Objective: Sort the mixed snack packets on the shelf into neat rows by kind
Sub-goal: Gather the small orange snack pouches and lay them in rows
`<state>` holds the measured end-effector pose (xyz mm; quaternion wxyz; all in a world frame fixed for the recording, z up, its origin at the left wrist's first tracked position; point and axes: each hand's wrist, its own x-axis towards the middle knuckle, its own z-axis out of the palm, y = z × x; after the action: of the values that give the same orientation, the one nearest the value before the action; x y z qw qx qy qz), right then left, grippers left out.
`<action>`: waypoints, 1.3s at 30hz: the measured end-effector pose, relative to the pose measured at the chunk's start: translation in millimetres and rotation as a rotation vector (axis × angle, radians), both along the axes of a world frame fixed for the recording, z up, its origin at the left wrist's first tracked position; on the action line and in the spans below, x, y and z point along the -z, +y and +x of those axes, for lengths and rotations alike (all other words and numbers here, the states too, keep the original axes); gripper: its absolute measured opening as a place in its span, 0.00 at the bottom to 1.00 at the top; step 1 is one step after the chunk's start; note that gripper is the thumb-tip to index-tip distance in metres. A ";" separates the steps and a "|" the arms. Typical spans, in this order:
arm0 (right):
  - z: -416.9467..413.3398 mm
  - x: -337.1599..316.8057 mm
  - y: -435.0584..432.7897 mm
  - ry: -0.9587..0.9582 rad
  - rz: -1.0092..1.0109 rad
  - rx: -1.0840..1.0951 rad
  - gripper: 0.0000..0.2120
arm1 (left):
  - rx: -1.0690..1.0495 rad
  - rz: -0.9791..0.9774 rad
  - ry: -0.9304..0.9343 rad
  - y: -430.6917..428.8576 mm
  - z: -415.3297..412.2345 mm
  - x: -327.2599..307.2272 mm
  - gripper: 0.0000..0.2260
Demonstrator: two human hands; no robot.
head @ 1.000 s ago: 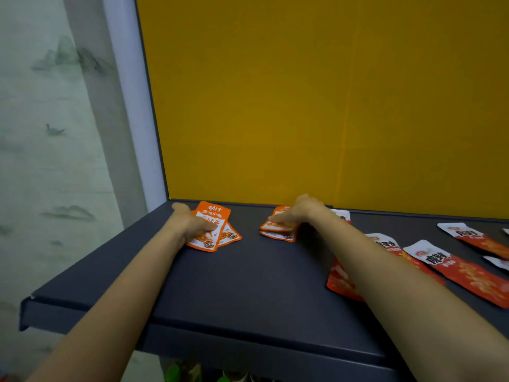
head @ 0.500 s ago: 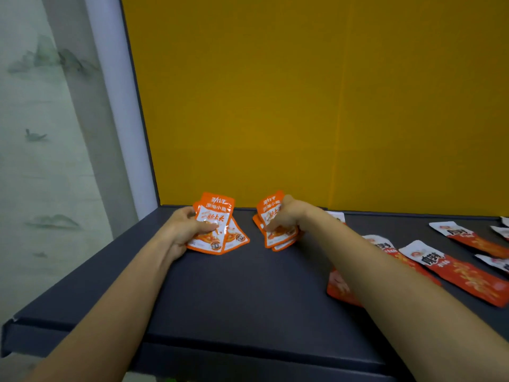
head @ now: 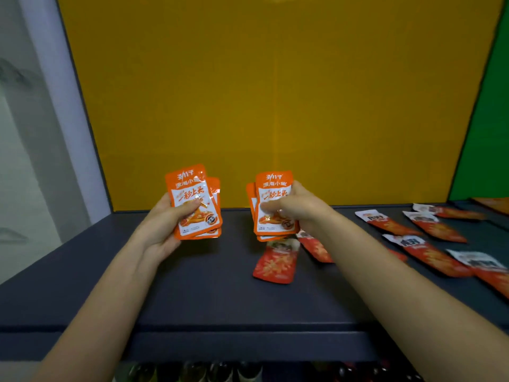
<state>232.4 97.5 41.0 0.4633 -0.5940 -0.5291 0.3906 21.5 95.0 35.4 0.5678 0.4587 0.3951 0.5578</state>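
Note:
My left hand (head: 162, 224) grips a small stack of orange snack packets (head: 192, 188), held upright above the dark shelf (head: 192, 285), thumb across the front packet. My right hand (head: 298, 209) grips a second stack of the same orange packets (head: 272, 186), also upright and lifted off the shelf. Below the right stack a red packet (head: 275, 261) lies flat on the shelf. Several long red-and-white packets (head: 424, 250) lie spread over the shelf's right side.
A yellow back panel (head: 275, 92) closes the shelf behind the packets, with a green panel (head: 484, 150) at the far right. A white post (head: 63, 119) stands at the left. The shelf's front edge (head: 220, 343) runs below my forearms, with bottles dimly seen underneath.
Both hands have lifted their orange stacks off the shelf and turned them upright to face me. The camera view has moved closer and shifted right.

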 end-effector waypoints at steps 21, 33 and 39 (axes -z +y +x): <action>348.0 38.2 -346.2 0.319 0.173 0.477 0.15 | 0.595 -0.024 0.026 -224.1 397.0 52.6 0.16; 477.2 91.1 -458.5 0.375 0.203 0.797 0.14 | 0.940 -0.105 0.124 -328.1 611.4 91.5 0.11; 567.6 113.6 -473.3 0.459 0.286 0.941 0.11 | 1.016 -0.067 0.156 -359.7 712.9 102.9 0.07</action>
<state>800.0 -375.8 -72.6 0.7680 -0.5972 -0.1394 0.1847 734.4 -264.7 -67.5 0.7505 0.6144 0.1812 0.1628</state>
